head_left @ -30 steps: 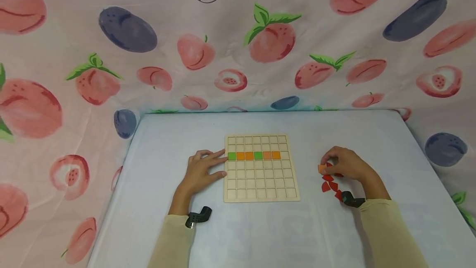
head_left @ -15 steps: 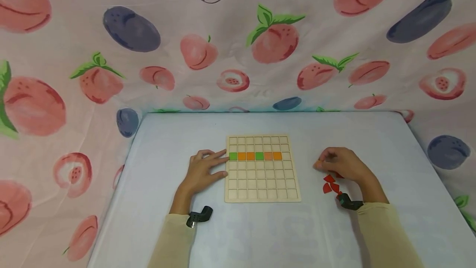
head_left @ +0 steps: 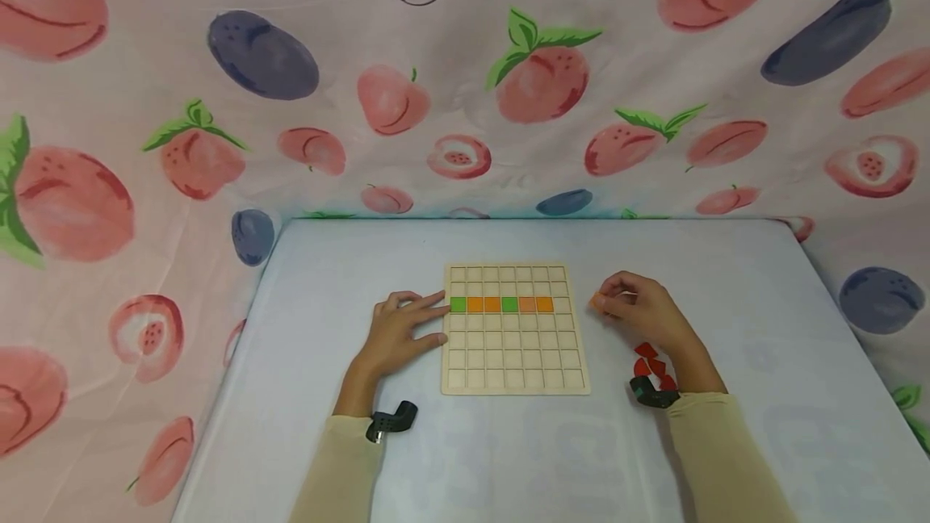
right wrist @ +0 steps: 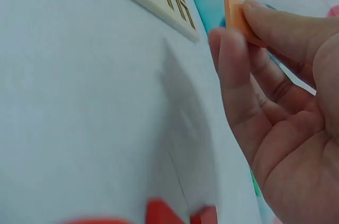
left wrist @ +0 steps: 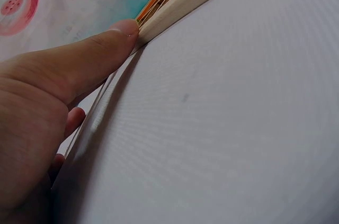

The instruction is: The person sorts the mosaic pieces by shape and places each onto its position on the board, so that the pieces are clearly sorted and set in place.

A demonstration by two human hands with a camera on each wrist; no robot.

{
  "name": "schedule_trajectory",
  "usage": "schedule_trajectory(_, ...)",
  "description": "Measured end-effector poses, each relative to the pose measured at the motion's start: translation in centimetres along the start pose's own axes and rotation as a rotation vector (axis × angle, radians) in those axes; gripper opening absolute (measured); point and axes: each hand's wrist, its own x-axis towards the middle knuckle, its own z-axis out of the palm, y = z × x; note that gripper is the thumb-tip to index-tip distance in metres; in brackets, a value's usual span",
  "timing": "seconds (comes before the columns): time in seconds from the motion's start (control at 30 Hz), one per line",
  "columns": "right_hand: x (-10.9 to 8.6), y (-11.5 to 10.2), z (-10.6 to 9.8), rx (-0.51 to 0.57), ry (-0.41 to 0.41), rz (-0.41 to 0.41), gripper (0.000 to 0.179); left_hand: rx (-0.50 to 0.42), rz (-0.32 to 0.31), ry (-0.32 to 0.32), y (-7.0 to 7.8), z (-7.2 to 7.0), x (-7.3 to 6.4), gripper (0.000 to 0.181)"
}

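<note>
A wooden grid board (head_left: 512, 353) lies flat on the table, and one of its rows carries green and orange square tiles (head_left: 492, 305). My left hand (head_left: 395, 337) rests at the board's left edge, fingers spread and fairly straight, with the thumb tip against the side. Between thumb and fingers my right hand (head_left: 643, 309) pinches an orange square tile (right wrist: 238, 20). It is just right of the board, raised over the table with its shadow beneath in the right wrist view. The row's last cell at the right shows bare wood.
Several red pieces (head_left: 647, 351) lie on the white table (head_left: 508, 458) under the right wrist, some partly hidden by the black wrist camera (head_left: 652, 394). A fruit-print cloth (head_left: 450, 103) hangs behind and at the sides.
My right hand has lifted the orange tile from beside the red pieces and carried it left toward the board. The left hand keeps its place at the edge.
</note>
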Motion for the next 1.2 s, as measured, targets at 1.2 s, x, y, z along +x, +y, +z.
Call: schedule_trajectory(1.2,2.8,-0.9,4.1,0.087,-0.005,0.114,0.038,-0.019,0.005,0.014,-0.2,0.1,0.0,0.052)
